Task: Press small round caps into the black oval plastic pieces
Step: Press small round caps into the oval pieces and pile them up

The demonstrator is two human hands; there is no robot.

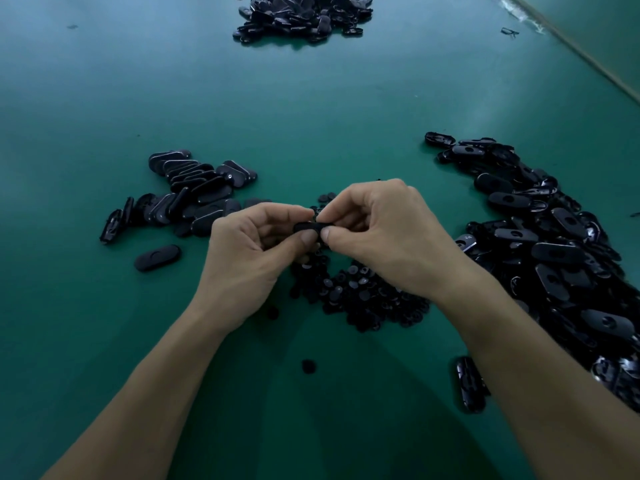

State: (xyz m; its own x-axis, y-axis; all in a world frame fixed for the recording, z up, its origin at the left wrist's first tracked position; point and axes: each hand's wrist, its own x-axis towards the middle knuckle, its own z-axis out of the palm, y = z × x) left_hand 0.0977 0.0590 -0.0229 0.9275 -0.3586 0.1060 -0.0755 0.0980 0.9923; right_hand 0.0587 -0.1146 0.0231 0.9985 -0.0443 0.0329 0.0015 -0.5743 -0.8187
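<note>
Free mat (311, 116) across the upper-middle band and left edge; bottom centre between the forearms is open bar one stray cap (308, 366). Blockers: left pile (187, 192) centre-left with a loose oval (157, 258) below it, right heap (540, 244) down the right edge, far pile (304, 15) top centre. Dead centre is taken: left hand (242, 251) and right hand (384, 233) pinch a held oval (306, 226) over the cap heap (360, 292).
</note>
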